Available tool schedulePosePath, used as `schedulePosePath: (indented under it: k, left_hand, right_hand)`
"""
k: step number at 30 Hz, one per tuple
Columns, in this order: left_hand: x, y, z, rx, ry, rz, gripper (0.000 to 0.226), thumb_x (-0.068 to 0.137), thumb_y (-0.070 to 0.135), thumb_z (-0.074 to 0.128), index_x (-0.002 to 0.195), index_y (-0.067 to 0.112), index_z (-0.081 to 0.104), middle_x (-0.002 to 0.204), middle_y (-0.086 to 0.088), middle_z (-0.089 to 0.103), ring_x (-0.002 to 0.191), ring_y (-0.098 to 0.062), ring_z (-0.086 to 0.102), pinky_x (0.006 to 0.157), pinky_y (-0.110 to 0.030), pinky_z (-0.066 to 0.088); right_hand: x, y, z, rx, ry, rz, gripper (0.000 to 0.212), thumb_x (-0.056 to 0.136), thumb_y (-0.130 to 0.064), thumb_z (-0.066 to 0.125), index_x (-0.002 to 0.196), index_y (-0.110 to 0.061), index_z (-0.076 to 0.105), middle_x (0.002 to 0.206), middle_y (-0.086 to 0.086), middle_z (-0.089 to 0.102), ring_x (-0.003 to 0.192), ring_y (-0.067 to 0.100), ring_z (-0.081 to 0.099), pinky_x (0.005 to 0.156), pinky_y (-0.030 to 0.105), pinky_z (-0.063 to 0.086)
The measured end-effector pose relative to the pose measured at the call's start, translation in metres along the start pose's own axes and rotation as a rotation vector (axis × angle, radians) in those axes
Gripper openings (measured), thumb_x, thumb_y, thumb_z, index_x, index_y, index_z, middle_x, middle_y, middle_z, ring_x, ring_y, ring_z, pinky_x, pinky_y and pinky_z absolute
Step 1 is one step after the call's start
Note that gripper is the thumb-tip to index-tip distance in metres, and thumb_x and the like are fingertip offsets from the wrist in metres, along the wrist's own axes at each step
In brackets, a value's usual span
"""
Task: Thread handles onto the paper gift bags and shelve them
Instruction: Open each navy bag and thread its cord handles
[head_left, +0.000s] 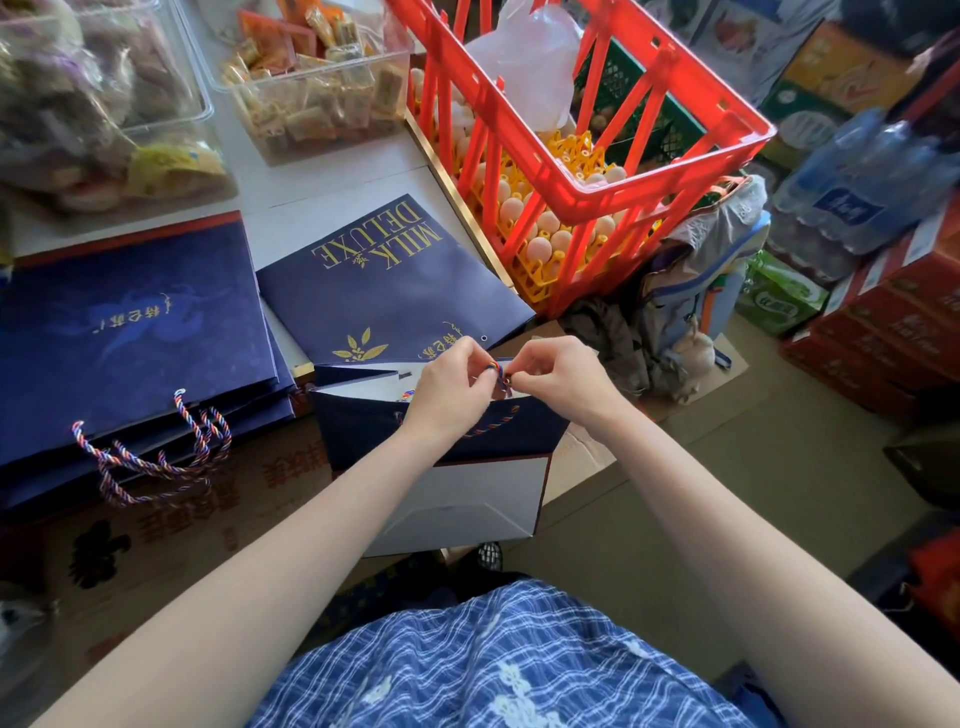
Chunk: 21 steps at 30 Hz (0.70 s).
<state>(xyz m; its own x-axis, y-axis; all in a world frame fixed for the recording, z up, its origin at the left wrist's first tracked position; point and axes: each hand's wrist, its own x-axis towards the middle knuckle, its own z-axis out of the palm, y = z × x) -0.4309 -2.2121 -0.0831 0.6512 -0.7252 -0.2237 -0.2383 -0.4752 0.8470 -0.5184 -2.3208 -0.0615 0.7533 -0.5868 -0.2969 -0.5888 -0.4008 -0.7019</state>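
A navy paper gift bag (441, 436) with a white folded bottom stands open in front of me. At its top edge my left hand (447, 384) and my right hand (558, 376) both pinch a twisted red-blue-white cord handle (496, 373). More of this cord shows on the bag's front face below my hands. A flat navy bag (384, 286) printed "MILK DELUXE" lies just behind, with an eyelet hole and no handle. To the left lies a stack of navy bags (130, 338) with cord handles (156, 457) threaded on.
A red plastic crate (623, 171) holding trays of eggs and a plastic bag stands at the back right. Clear bins of wrapped snacks (311, 88) sit on the white counter. Bottled water packs (872, 176) and red cartons (893, 322) crowd the right side. Cardboard boxes (156, 530) lie under the stack.
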Motion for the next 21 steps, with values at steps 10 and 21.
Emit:
schedulePosePath:
  k: [10, 21]
  left_hand:
    - [0.011, 0.008, -0.025, -0.253, -0.372, -0.224, 0.004, 0.089, 0.007, 0.06, 0.092, 0.006, 0.063, 0.097, -0.012, 0.071, 0.091, -0.018, 0.069, 0.08, -0.022, 0.054]
    - [0.008, 0.005, -0.017, -0.149, -0.27, -0.244, 0.012, 0.085, 0.024, 0.068, 0.077, 0.014, 0.065, 0.084, -0.006, 0.071, 0.083, -0.016, 0.067, 0.084, -0.029, 0.054]
  right_hand:
    - [0.004, 0.008, -0.002, -0.003, -0.029, -0.102, 0.012, 0.087, -0.012, 0.064, 0.09, -0.013, 0.075, 0.071, -0.011, 0.063, 0.067, 0.004, 0.052, 0.06, 0.008, 0.04]
    - [-0.005, 0.014, 0.0, 0.133, -0.036, -0.136, 0.008, 0.079, -0.015, 0.074, 0.085, -0.014, 0.07, 0.077, -0.007, 0.066, 0.074, 0.007, 0.059, 0.07, 0.019, 0.046]
